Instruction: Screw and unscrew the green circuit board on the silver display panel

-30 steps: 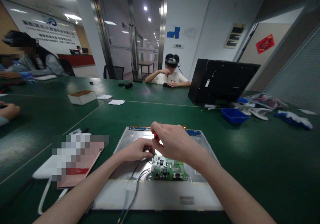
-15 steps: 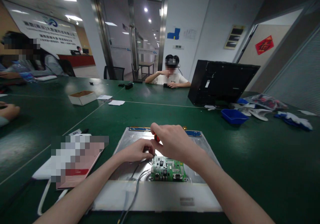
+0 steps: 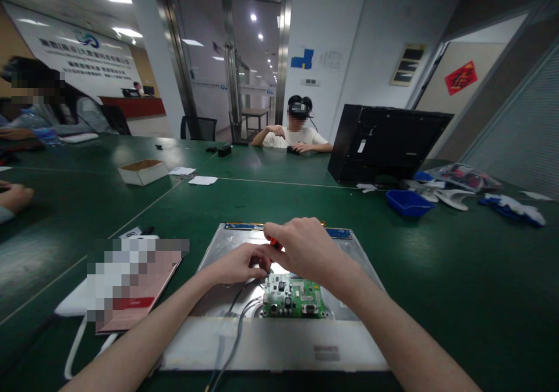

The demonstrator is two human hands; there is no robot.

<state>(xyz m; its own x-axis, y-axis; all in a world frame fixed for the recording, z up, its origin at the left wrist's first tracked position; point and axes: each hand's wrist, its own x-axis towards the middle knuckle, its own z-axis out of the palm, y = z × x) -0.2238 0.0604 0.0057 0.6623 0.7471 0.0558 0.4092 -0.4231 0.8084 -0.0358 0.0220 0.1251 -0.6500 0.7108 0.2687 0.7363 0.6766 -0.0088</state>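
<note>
A green circuit board [image 3: 294, 295] lies on the metal back of a flat display panel [image 3: 271, 345] in front of me. My right hand [image 3: 308, 246] is closed around a screwdriver [image 3: 275, 243] with a red and black handle, above the board's upper left corner. Its shaft and tip are mostly hidden by my fingers. Beside that corner my left hand [image 3: 240, 262] has its fingertips pinched together; whatever lies between them is hidden. Grey and black cables [image 3: 240, 328] run from the board's left side down over the panel's front edge.
To the left lie a pink booklet [image 3: 144, 299] and a white cable [image 3: 72, 351]. Farther off on the green table are an open box [image 3: 143, 172], a black monitor [image 3: 388, 141], a blue tray [image 3: 409, 203] and gloves [image 3: 515, 208]. Co-workers sit across and at left.
My right hand has turned very slightly on the screwdriver, while my left hand stays at the board's corner. The co-worker opposite has lowered a raised hand from the face.
</note>
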